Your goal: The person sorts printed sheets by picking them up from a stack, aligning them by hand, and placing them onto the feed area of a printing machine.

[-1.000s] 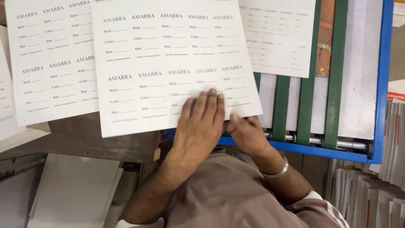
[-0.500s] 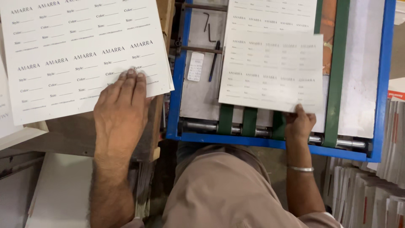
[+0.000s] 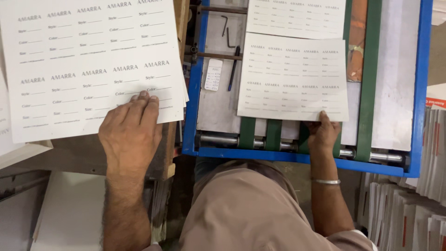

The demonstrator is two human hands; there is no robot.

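Printed label sheets are what both hands work with. Largest is the blue-framed machine bed (image 3: 420,93), with green belts (image 3: 369,79) running up its grey surface and metal rollers (image 3: 223,139) along its near edge. Next comes the stack of white sheets (image 3: 88,65) on the left, resting on a wooden surface beside the frame; each sheet carries rows of small printed labels. A single label sheet (image 3: 292,76) lies on the belts inside the frame, with another sheet (image 3: 297,16) just beyond it, the two overlapping slightly. Piles of paper edges (image 3: 409,214) stand at the lower right. The left hand (image 3: 132,132) lies flat, palm down, fingers together, pressing the near right corner of the stack. The right hand (image 3: 323,132) pinches the near edge of the single sheet, thumb on top, fingers hidden beneath; a metal bangle (image 3: 326,181) circles its wrist. Smallest, a dark pen (image 3: 233,67), bent hex keys (image 3: 227,32) and a small white card (image 3: 213,74) lie on the grey plate.
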